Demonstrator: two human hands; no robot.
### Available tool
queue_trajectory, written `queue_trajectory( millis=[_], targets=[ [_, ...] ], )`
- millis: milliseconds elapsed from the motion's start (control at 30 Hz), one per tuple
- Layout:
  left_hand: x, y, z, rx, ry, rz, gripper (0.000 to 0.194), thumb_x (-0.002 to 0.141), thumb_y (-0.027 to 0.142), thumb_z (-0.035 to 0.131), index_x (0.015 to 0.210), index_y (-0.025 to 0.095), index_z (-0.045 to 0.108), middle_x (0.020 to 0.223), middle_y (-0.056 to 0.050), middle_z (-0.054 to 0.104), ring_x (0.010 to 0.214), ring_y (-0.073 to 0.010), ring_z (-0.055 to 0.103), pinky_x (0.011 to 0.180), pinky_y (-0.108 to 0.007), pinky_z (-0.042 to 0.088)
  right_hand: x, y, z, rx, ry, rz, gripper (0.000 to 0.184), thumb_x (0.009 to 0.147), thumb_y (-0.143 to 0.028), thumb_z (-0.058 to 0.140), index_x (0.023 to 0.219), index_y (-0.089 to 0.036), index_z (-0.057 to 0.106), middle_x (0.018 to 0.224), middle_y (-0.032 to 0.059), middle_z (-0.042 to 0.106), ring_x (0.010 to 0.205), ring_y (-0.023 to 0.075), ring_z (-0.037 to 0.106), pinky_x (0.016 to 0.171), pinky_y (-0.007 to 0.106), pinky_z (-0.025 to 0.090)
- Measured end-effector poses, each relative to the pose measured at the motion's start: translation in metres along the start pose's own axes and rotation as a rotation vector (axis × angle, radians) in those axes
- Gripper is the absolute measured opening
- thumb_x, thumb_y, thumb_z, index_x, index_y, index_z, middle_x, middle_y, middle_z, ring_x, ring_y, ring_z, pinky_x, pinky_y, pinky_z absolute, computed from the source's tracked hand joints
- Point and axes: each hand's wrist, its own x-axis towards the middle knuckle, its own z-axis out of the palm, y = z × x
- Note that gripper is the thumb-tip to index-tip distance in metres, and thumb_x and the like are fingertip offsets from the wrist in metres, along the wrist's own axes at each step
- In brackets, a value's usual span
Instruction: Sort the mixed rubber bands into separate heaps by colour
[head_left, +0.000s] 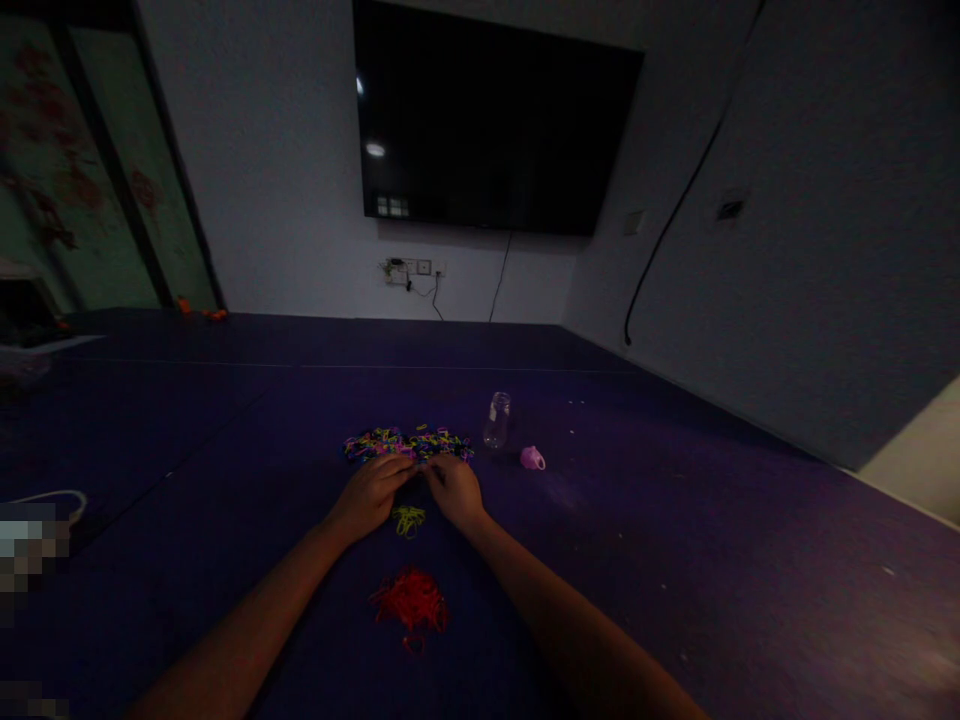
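1. The mixed pile of coloured bands (405, 443) lies on the purple floor (637, 560), just in front of the fingertips. The bands look thin and overlapping, so one pulled band could, I think, drag others with it.

2. The left hand (375, 490) has its fingers bent and close together at the near edge of this pile. Whether it holds a band, I cannot tell. If its grip is loose, a small band could slip back among the others.

3. The right hand (456, 487) is also partly curled, with its fingertips near those of the left hand. I cannot see for sure if something is pinched there. With the fingers so near, one hand may disturb what the other has.

4. The small yellow-green bunch (409, 520) lies between the hands, beside the left one — a low wrist could sweep it away.

5. The red heap (411, 598) is between the forearms, and a sleeveless arm moving inward might scatter its loose edge.

6. The clear bottle (496, 420) stands to the right of the pile, near the pink piece (532, 458). A wide movement of the right hand could knock it over. The dim light makes dark bands easy to miss.
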Motion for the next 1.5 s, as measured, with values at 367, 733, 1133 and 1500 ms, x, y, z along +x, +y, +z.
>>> queue_trajectory(
  millis=[367,733,1133,1500],
  targets=[
    [-0.001,-0.004,-0.006,0.081,0.192,-0.187,0.044,0.083,0.008,0.037,0.119,0.022,0.058,0.116,-0.009,0.061,0.112,-0.0233,0.052,0.096,-0.047,0.042,-0.001,-0.001,0.000,0.034,0.073,0.066,0.020,0.086,-0.026,0.048,0.085,-0.022,0.068,0.083,0.0026,0.069,0.073,0.0144,0.061,0.064,0.022,0.040],
    [-0.009,-0.028,-0.002,0.245,0.208,-0.691,0.027,0.079,0.020,0.047,0.097,0.015,0.068,0.105,-0.014,0.065,0.102,-0.0315,0.055,0.088,-0.048,0.044,-0.006,-0.007,-0.005,0.169,-0.050,-0.044,0.017,0.075,-0.019,0.051,0.073,-0.020,0.067,0.068,0.0001,0.066,0.059,0.0117,0.056,0.055,0.020,0.038],
    [0.000,-0.006,-0.004,0.089,-0.041,-0.164,0.021,0.082,0.020,0.050,0.090,0.020,0.070,0.100,-0.007,0.068,0.107,-0.0260,0.053,0.095,-0.047,0.041,-0.010,-0.009,-0.006,0.080,-0.263,-0.258,0.010,0.065,-0.017,0.054,0.067,-0.019,0.064,0.061,-0.0022,0.061,0.055,0.0109,0.054,0.052,0.020,0.034],
    [-0.008,-0.018,0.009,0.120,-0.043,-0.245,0.026,0.086,0.022,0.047,0.102,0.020,0.067,0.108,-0.008,0.066,0.113,-0.0249,0.051,0.096,-0.046,0.042,-0.009,-0.010,-0.006,0.044,-0.213,-0.215,0.015,0.073,-0.019,0.052,0.074,-0.019,0.067,0.071,0.0000,0.066,0.063,0.0120,0.057,0.056,0.020,0.035]
  ],
)
